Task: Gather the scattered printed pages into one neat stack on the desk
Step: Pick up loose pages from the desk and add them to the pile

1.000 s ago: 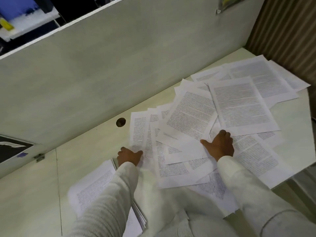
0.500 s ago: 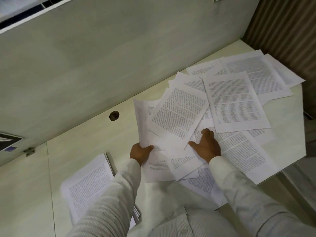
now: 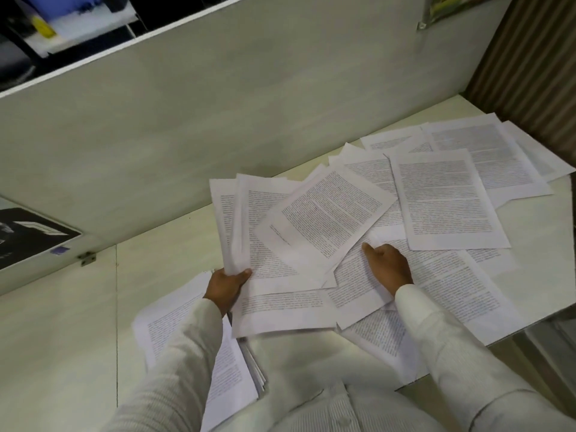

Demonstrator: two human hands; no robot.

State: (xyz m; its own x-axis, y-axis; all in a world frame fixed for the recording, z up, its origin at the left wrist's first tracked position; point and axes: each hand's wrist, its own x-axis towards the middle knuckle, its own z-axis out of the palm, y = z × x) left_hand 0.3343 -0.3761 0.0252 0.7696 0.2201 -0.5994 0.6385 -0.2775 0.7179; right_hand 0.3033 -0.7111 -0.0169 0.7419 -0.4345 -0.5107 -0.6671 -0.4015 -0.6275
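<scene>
Several printed sheets [image 3: 249,219] were held in the left hand [image 3: 226,286], which was clamped on their near edge with the thumb on top and the fingers curled beneath. The sheets stood tilted up off the desk [image 3: 62,338], fanned unevenly, with 1 angled page [image 3: 327,216] overlapping them. The right hand [image 3: 389,265] lay palm-down on the loose pages [image 3: 448,198], its thumb stretched out to the left and its fingers relaxed against the paper, pressing and not gripping. Those pages were spread in overlapping layers over the right part of the desk, reaching from the near edge to the far right corner, and a few hung slightly over the near edge. To the left, partly under the left sleeve [image 3: 174,369], a gathered stack [image 3: 168,319] rested on the desk close to the person's body, its edges uneven along the near right side. A pale partition panel [image 3: 218,104] rose behind the desk, with a dark printed sheet [image 3: 28,235] fixed low at its left
</scene>
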